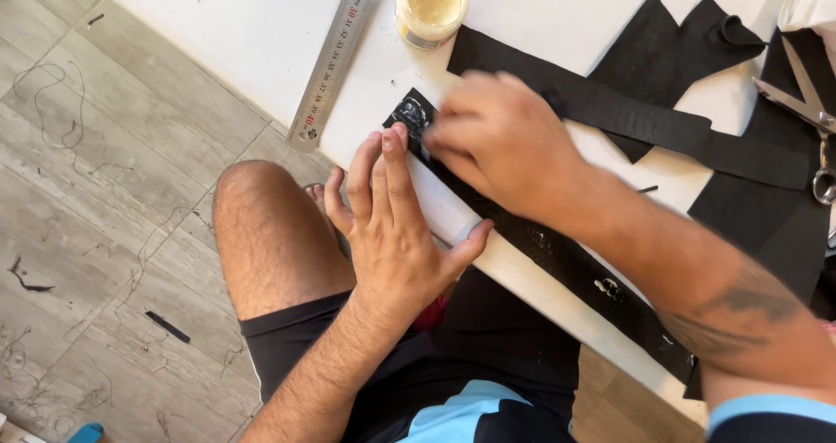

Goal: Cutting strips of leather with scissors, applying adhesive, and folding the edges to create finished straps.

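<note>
A long black leather strip (557, 256) lies along the near edge of a white table (261, 25). Its left end (407, 112) shines with wet glue. My left hand (392, 225) rests flat at the table edge, with the fingertips pressing the strip near that end and the thumb spread along the edge. My right hand (501, 138) hovers over the strip just right of the glued end, with its fingertips bunched and touching the strip; whether it holds a small tool I cannot tell.
An open pot of pale glue (430, 6) stands at the back. A steel ruler (335, 56) lies diagonally, overhanging the table edge. More black leather pieces (662, 69) and scissors (814, 117) lie at the right. My bare knee (270, 234) is below the table.
</note>
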